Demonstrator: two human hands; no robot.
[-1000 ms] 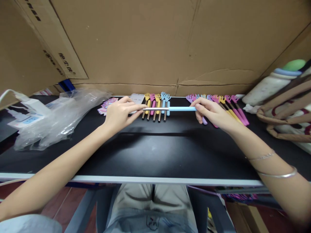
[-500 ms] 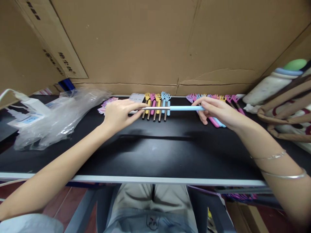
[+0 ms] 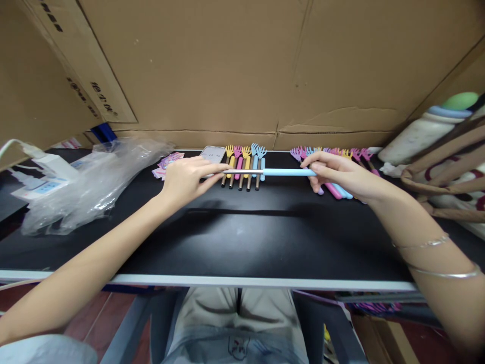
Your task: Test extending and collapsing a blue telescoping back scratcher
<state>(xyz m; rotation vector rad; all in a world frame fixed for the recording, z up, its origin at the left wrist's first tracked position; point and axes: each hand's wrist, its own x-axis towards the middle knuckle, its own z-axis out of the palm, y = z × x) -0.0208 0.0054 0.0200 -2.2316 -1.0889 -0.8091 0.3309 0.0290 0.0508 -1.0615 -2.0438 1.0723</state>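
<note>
A back scratcher with a light blue handle [image 3: 288, 172] and a thin metal rod is held level above the black table. My left hand [image 3: 190, 178] pinches the rod's left end between thumb and fingers; no claw head shows there. At the handle's right end, the thumb and fingers of my right hand [image 3: 337, 174] grip it. Just behind the rod lie several yellow, pink and blue back scratchers [image 3: 246, 163] in a row, claws toward the cardboard. More back scratchers [image 3: 335, 190] in mixed colours lie behind my right hand, which partly hides them.
A phone-like white panel [image 3: 212, 153] and small printed cards [image 3: 168, 161] lie behind my left hand. Clear plastic bags [image 3: 91, 184] and a power strip [image 3: 45, 186] are at left. A bottle [image 3: 424, 129] and brown-handled bag [image 3: 447, 174] stand at right. Cardboard [image 3: 212, 65] walls the back.
The blue handle has shifted slightly left and a little lower, with my right fingers along with it. My left hand stays nearly in place, still pinching the rod.
</note>
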